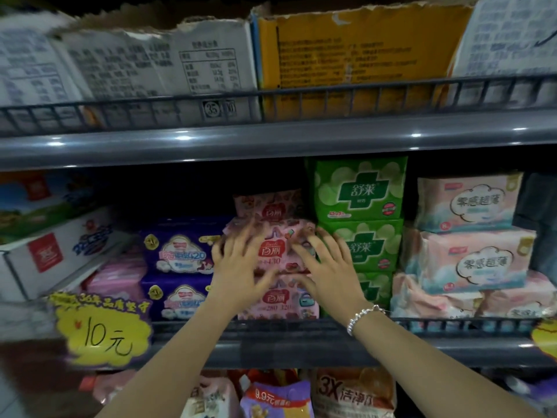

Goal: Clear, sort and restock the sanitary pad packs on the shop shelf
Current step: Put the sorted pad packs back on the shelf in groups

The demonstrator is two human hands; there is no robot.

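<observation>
Both forearms reach up from the bottom of the view, the right one with a beaded bracelet [363,316] at the wrist. Left hand [238,267] and right hand [327,267] lie with fingers spread and straight against the front of the middle pink pack [272,250] — I judge they press it back so that it sits even with the stack. It is one of three pink packs piled on the middle shelf [301,351], between the purple packs [177,251] on the left and the green packs [361,188] on the right. Further right stand pale pink packs [470,260] (the lowest ones look crumpled). On the upper shelf, cardboard cartons [346,61] with torn tops stand behind a wire rail; what they hold is hidden. A yellow price tag [102,330] hangs at the left.
</observation>
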